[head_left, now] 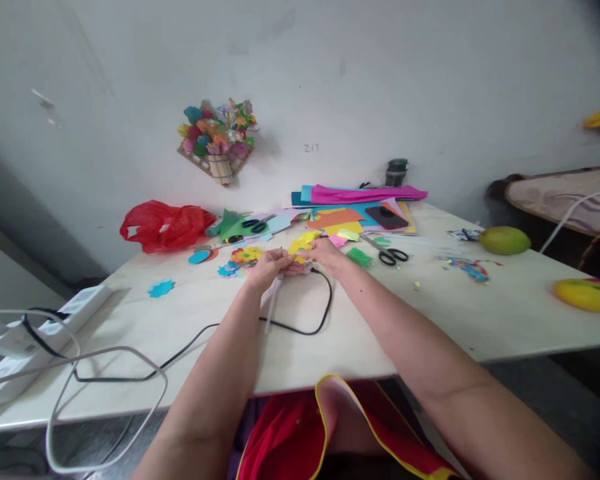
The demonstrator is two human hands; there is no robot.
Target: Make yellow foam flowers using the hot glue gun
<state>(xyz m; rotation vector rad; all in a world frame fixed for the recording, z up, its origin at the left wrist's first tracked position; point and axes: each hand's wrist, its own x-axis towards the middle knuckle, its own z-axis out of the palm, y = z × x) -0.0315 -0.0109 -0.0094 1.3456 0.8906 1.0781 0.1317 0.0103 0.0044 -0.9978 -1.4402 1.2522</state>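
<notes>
A yellow paper flower [300,249] is between my two hands over the middle of the table. My right hand [325,253] pinches its right side. My left hand [276,263] is closed at its left side, fingertips touching it. Below my left hand a thin whitish stick [271,308] slants down, its upper end hidden. A black cord [325,303] loops up to a point just under the hands; what it joins is hard to make out. Left of my hands lies a pile of yellow, red and blue paper flowers [245,255].
Scissors [391,256] lie right of my hands, and another pair [258,224] behind. Coloured sheets [337,220] and a phone [386,217] are at the back. A red plastic bag [165,227], power strips [80,307] with looping cables, and a green mango [505,240] stand toward the sides.
</notes>
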